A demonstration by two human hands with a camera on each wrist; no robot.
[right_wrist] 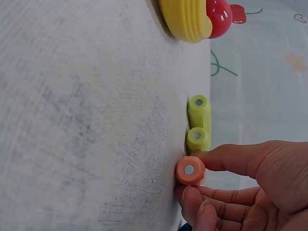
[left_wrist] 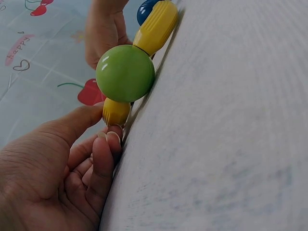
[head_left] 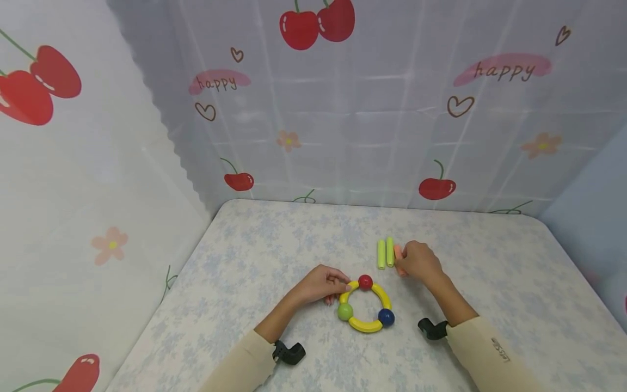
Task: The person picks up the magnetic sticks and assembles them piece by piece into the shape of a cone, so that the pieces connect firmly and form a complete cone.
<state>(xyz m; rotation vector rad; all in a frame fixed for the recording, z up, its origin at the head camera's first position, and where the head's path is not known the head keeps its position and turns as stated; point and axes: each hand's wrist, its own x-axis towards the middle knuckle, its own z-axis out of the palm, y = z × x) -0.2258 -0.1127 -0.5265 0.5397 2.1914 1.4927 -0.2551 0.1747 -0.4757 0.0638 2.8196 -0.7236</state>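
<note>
A ring of yellow curved magnetic rods (head_left: 365, 325) lies on the table, joined by a red ball (head_left: 364, 281), a blue ball (head_left: 386, 317) and a green ball (head_left: 345, 311). At the ring's upper left, my left hand (head_left: 320, 284) pinches a yellow curved rod (left_wrist: 115, 111) between thumb and fingers, just beside the green ball. Farther back and right, my right hand (head_left: 420, 262) pinches an orange rod (right_wrist: 189, 169) with a metal disc in its end. Two light-green straight rods (head_left: 381, 255) lie side by side, just left of the orange one.
A pale table (head_left: 235, 250) with a blue floral pattern lies under everything. Behind it hangs a curtain (head_left: 343, 125) printed with cherries and hearts. Black wrist cameras (head_left: 290, 353) sit on both forearms. A dark blue bit (right_wrist: 185, 226) shows under the right fingers, too little to identify.
</note>
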